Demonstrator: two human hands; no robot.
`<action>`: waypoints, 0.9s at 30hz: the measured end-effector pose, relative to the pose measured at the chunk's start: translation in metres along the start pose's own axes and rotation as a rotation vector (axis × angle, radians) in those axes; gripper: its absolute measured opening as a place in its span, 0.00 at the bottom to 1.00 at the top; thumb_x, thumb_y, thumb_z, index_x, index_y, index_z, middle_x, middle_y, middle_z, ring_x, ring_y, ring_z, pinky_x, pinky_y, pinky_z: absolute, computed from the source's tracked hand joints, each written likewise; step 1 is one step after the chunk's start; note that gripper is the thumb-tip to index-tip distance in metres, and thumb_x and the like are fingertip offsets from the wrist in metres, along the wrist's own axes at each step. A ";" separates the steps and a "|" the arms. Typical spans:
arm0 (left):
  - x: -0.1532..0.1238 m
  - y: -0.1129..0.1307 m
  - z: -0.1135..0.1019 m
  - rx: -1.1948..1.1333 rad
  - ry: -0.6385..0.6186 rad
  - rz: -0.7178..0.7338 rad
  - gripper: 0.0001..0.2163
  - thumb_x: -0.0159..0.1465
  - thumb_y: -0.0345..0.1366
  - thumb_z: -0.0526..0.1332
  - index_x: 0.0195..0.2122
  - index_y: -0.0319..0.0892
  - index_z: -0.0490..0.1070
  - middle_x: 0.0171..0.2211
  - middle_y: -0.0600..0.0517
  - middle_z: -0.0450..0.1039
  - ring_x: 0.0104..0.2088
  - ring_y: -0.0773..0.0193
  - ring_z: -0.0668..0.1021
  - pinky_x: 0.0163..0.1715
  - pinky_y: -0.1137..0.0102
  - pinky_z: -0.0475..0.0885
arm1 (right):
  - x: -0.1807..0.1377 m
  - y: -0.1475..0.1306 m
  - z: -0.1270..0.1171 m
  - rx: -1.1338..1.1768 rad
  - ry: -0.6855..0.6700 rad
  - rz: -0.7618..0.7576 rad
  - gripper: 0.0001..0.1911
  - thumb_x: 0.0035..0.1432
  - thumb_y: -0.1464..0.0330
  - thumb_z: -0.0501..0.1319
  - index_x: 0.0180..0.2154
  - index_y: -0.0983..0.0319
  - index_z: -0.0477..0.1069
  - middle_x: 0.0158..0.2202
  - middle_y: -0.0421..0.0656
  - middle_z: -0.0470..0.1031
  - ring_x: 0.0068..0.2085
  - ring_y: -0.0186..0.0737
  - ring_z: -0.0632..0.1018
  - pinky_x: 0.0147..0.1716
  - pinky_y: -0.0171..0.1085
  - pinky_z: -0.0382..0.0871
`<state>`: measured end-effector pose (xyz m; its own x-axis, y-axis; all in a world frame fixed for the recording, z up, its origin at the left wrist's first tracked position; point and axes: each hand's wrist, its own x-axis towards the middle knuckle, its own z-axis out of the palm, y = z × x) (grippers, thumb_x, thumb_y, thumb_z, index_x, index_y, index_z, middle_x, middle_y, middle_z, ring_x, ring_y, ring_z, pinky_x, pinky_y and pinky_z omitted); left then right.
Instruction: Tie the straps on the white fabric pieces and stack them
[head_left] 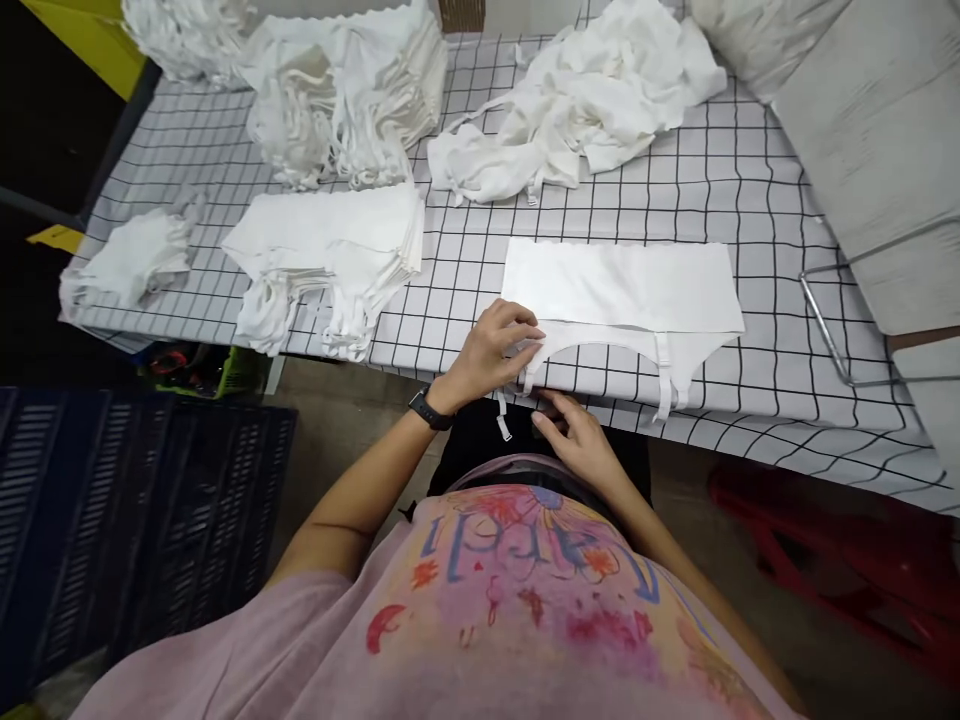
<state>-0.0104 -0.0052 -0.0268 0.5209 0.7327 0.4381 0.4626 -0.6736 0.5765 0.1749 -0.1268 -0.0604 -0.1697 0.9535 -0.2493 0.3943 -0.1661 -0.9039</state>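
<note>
A white strapped garment [622, 290] lies flat on the checked tablecloth [750, 190], its straps hanging over the near edge. My left hand [495, 350] rests on the garment's near left corner, fingers curled and pinching the fabric by a strap. My right hand [577, 440] is just below the table edge, fingers bent near a dangling strap end [502, 420]; whether it grips the strap is unclear.
Folded white garments [337, 240] are stacked left of the hands, a taller stack [352, 90] behind, a small pile [135, 260] far left. A loose heap [577, 100] lies at the back. A wire frame [832, 330] and grey board [885, 140] are right. Dark crate [112, 520] on floor left.
</note>
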 end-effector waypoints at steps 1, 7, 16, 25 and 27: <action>-0.005 0.000 0.000 0.002 -0.021 0.009 0.05 0.70 0.36 0.64 0.43 0.43 0.77 0.45 0.47 0.76 0.47 0.58 0.77 0.49 0.60 0.74 | 0.006 -0.002 0.007 0.015 0.005 -0.022 0.22 0.65 0.58 0.61 0.55 0.62 0.77 0.43 0.49 0.81 0.39 0.44 0.80 0.38 0.40 0.74; -0.019 -0.003 0.005 0.067 -0.089 0.042 0.12 0.69 0.44 0.65 0.48 0.43 0.76 0.52 0.45 0.74 0.53 0.56 0.75 0.54 0.59 0.70 | 0.003 -0.018 0.012 0.062 -0.049 -0.125 0.18 0.71 0.58 0.56 0.35 0.60 0.77 0.34 0.44 0.77 0.37 0.41 0.77 0.40 0.39 0.69; -0.020 -0.004 0.008 0.102 -0.128 -0.018 0.11 0.70 0.45 0.63 0.48 0.46 0.76 0.53 0.47 0.74 0.54 0.57 0.73 0.55 0.59 0.68 | -0.069 -0.048 -0.037 0.178 -0.202 0.074 0.18 0.68 0.56 0.60 0.32 0.60 0.78 0.45 0.48 0.78 0.43 0.43 0.78 0.43 0.40 0.71; -0.020 -0.002 0.009 0.126 -0.120 -0.013 0.12 0.71 0.45 0.63 0.48 0.44 0.76 0.53 0.47 0.74 0.54 0.57 0.73 0.55 0.61 0.67 | -0.010 0.001 0.006 0.121 0.226 0.088 0.26 0.62 0.52 0.63 0.52 0.64 0.75 0.36 0.44 0.75 0.35 0.39 0.75 0.39 0.38 0.70; -0.020 -0.002 0.009 0.132 -0.117 -0.009 0.12 0.71 0.45 0.63 0.48 0.44 0.76 0.53 0.47 0.74 0.55 0.57 0.73 0.55 0.61 0.67 | 0.004 0.004 0.015 0.042 0.195 0.026 0.26 0.60 0.51 0.64 0.51 0.64 0.76 0.37 0.45 0.75 0.34 0.40 0.75 0.38 0.38 0.70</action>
<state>-0.0152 -0.0195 -0.0435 0.5924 0.7277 0.3457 0.5540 -0.6795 0.4809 0.1622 -0.1271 -0.0707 0.0197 0.9786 -0.2047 0.3571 -0.1981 -0.9128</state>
